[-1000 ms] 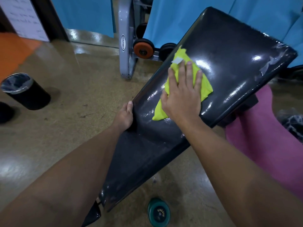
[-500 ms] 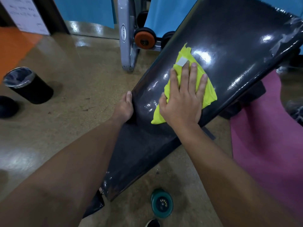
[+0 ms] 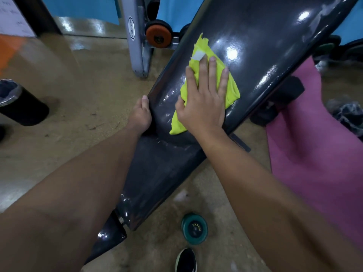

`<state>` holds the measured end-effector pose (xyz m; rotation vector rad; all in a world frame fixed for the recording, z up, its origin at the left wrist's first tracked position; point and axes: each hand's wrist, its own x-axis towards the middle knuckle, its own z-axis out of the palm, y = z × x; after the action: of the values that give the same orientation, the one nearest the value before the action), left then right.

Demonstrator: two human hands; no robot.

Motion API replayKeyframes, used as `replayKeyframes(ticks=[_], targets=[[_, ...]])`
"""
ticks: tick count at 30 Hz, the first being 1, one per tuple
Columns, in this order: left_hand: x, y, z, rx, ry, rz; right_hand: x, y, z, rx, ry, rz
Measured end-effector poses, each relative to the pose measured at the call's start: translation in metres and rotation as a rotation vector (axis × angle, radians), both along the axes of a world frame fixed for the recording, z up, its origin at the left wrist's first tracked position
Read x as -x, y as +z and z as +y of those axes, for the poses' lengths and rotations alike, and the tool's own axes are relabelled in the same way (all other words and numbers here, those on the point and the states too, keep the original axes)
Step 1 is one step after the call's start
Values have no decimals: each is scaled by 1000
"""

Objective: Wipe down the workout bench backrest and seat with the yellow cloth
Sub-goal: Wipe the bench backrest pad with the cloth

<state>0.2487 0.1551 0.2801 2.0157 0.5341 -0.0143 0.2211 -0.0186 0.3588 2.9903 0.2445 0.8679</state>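
Observation:
A glossy black workout bench runs diagonally through the head view, its backrest point(image 3: 261, 42) rising to the upper right and its seat point(image 3: 157, 173) dropping to the lower left. The yellow cloth point(image 3: 204, 54) with a small white tag lies on the lower part of the backrest. My right hand point(image 3: 204, 103) presses flat on the cloth with fingers straight and spread. My left hand point(image 3: 140, 116) grips the bench's left edge at the joint between backrest and seat, thumb on top, fingers hidden under the edge.
A teal dumbbell point(image 3: 194, 228) and a black shoe point(image 3: 185, 261) lie on the tan floor beside the seat. A black bin point(image 3: 19, 104) stands at left. A grey machine post point(image 3: 135, 42) with an orange roller point(image 3: 158, 35) stands behind. Pink fabric point(image 3: 314, 146) is at right.
My right hand and the cloth stay on the lower backrest, shifted only slightly. The view has moved closer and tilted down, showing a shoe. My left hand keeps its grip.

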Motion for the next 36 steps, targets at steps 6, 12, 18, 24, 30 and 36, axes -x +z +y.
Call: replayKeyframes(ticks=[6,12,18,24,30,36], targets=[[0,1,1,-13,-17,1,-8,9,2,-92,-120,-70],[-1,1,3,-56,-32,2,7,-9,5,-37,1,-19],[3,4,1,-57,-31,-26,3,3,-3,-131,-169,-82],[2,4,2,-21,-24,-27,23,-18,-11,-47,-59,-78],[1,-3,7,-34,-78,-21,20,-9,3,-185,-244,-108],[0,1,11,-46,-96,22,33,-26,-10,-148,-204,-155]])
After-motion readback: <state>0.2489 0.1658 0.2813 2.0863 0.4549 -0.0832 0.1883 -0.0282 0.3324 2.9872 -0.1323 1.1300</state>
